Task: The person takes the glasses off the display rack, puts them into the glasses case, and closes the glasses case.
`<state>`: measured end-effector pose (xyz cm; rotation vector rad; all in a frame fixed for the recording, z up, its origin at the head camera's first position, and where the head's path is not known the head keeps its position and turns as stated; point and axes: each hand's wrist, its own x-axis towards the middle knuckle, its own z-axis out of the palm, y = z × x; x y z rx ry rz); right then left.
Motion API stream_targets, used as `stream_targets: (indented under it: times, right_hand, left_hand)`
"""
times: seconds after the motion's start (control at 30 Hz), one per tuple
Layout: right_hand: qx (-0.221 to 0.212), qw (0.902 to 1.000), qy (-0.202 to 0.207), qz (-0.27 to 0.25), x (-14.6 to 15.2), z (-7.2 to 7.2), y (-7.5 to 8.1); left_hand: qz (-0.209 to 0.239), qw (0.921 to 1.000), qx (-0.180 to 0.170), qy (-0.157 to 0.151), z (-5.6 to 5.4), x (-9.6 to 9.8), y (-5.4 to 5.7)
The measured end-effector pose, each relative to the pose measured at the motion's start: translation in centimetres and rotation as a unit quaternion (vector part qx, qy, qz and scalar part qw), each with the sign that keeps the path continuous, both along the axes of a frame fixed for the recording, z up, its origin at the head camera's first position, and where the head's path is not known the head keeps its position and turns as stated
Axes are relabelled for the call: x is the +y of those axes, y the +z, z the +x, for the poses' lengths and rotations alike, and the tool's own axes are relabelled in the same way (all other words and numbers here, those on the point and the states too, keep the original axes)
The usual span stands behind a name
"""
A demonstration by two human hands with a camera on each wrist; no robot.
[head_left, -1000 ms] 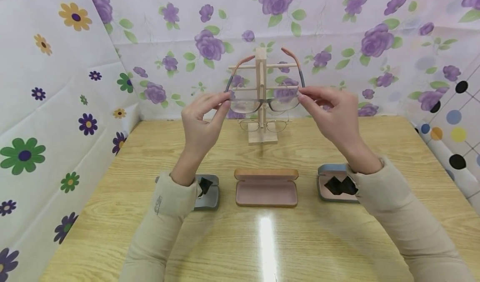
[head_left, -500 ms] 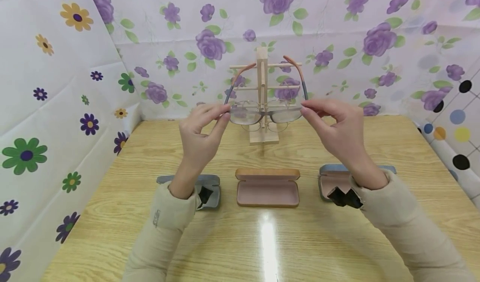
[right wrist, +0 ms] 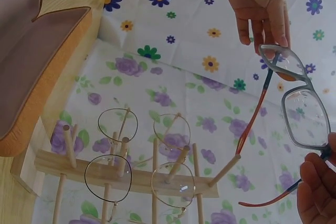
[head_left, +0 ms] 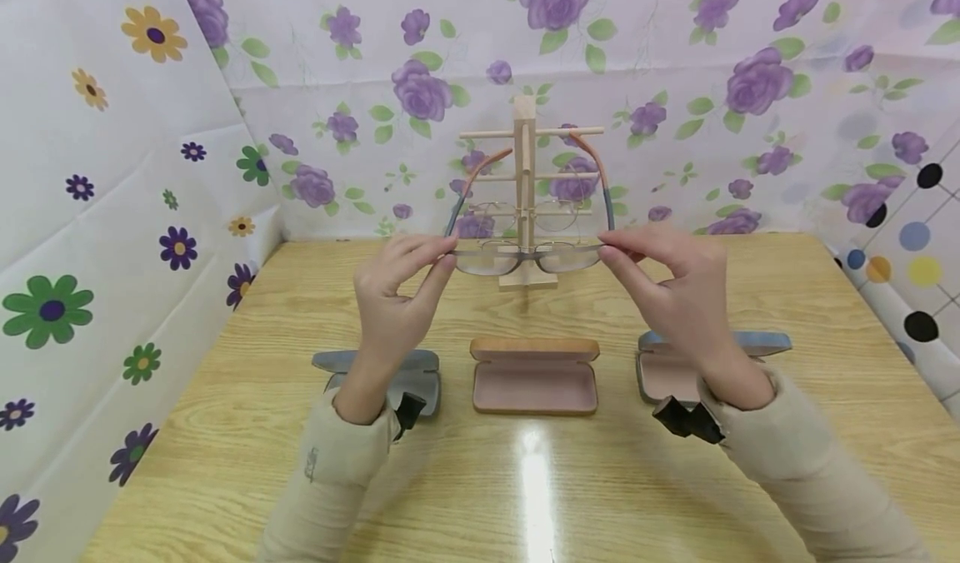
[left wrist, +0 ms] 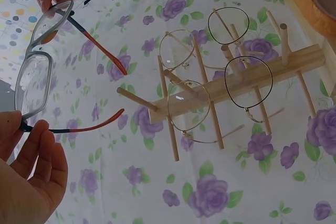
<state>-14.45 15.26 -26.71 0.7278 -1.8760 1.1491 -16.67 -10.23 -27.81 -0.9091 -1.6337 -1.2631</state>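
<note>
Both hands hold one pair of eyeglasses, with a grey frame and unfolded blue-and-orange temples reaching away from me. My left hand pinches the left corner by the hinge between thumb and fingers. On the opposite corner my right hand pinches in the same way. The lenses face me, in front of the lower part of a wooden glasses stand in the head view. Two thin wire-rimmed pairs hang on that stand: a gold pair above and a black pair below. The stand's top pegs carry no glasses.
Three opened glasses cases stand in a row on the wood-grain table: a grey one at left, an orange-brown one in the middle, a blue one at right. A flowered cloth hangs behind the stand.
Both hands have come down with the eyeglasses, from in front of the stand's middle to its lower part. The stand and the cases stay where they were.
</note>
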Motion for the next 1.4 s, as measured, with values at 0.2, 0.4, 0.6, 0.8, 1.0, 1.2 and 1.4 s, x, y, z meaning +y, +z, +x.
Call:
stream_targets:
  times: [0.2, 0.4, 0.6, 0.8, 1.0, 1.2, 1.4]
  right_hand:
    - [0.014, 0.9999, 0.001, -0.001, 0.0, 0.6, -0.5]
    - [0.031, 0.9995, -0.004, 0.002, -0.1, 1.0, -0.8]
    - [0.053, 0.9985, -0.004, 0.016, 0.0, 1.4, -1.2]
    - [0.059, 0.9980, 0.006, 0.024, 0.2, 1.7, -1.7]
    - [0.054, 0.9981, 0.018, 0.023, 0.2, 2.2, -2.1]
    - [0.055, 0.9976, 0.009, 0.040, 0.4, 2.5, -2.6]
    - [0.059, 0.9972, -0.002, 0.046, 0.5, 2.6, -3.2]
  left_hand:
    - [-0.003, 1.0000, -0.002, -0.003, 0.7, -0.1, -0.6]
    - [-0.007, 1.0000, 0.006, -0.002, 1.4, -0.2, -0.9]
    - [-0.013, 0.9998, 0.014, -0.005, 1.8, -0.3, -1.1]
    - [-0.024, 0.9993, 0.029, -0.004, 2.0, -0.5, -1.4]
    - [-0.031, 0.9988, 0.032, -0.017, 2.4, -0.6, -1.6]
    - [-0.036, 0.9989, 0.023, -0.018, 2.9, -0.7, -1.9]
    - [-0.044, 0.9987, 0.019, -0.017, 3.0, -0.7, -2.1]
